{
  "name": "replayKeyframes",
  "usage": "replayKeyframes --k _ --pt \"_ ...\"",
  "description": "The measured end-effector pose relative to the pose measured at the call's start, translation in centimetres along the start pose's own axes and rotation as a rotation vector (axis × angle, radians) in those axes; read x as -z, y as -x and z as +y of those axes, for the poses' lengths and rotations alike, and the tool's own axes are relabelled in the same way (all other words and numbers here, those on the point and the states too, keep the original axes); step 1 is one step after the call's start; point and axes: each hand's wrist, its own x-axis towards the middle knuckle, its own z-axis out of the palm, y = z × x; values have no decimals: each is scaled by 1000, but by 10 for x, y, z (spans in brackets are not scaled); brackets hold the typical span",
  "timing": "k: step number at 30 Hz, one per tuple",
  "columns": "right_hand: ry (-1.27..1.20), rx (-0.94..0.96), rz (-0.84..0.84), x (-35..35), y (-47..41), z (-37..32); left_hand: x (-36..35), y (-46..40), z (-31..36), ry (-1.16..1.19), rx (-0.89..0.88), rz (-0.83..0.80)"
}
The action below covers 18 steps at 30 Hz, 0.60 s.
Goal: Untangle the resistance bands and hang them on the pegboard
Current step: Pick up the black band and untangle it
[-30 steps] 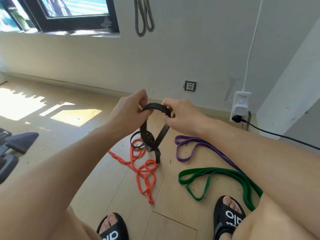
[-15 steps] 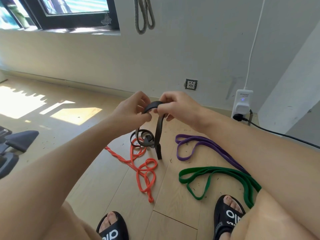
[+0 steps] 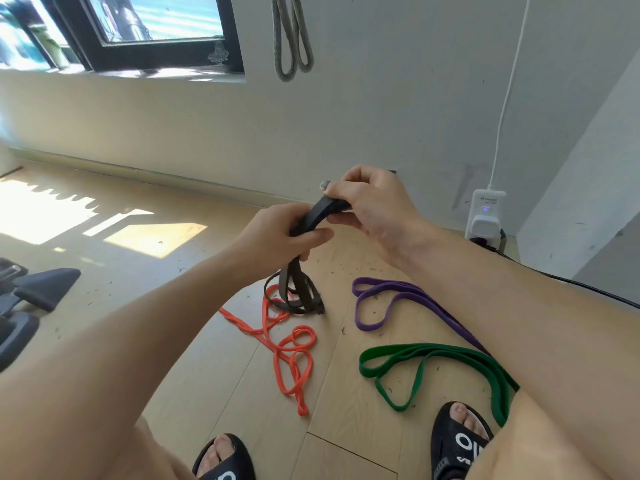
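Note:
Both hands hold a black resistance band (image 3: pixel 299 292) in front of me above the floor. My left hand (image 3: pixel 277 233) grips its bunched strands, and my right hand (image 3: pixel 367 206) pinches the upper end. The rest of the black band hangs down in tangled loops that touch the floor. An orange band (image 3: pixel 291 351) lies twisted on the floor beneath it. A purple band (image 3: pixel 377 306) and a green band (image 3: pixel 426 358) lie to the right, partly hidden by my right arm. A grey band (image 3: pixel 291 39) hangs on the wall above.
My sandalled feet (image 3: pixel 460 441) stand at the bottom of the view. A white plug adapter (image 3: pixel 485 213) with a black cable sits at the wall on the right. Dark equipment (image 3: pixel 34 289) stands at the left edge. A window (image 3: pixel 145 26) is at the upper left.
My right hand has lifted and moved right with the band's upper end. My left hand has closed round the strands, and the hanging loops have bunched together.

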Motion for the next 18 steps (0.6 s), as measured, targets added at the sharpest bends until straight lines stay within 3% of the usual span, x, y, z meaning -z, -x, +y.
replayKeyframes --k 11,13,16,18 --pt "211 101 15 15 -2 5 8 5 1 32 -50 -84" --pt "354 115 8 15 -3 8 8 5 3 29 -53 -82" --pt "665 275 7 15 -5 11 7 5 5 25 -42 -86" --pt "859 513 26 8 -5 7 7 5 7 29 -44 -105"
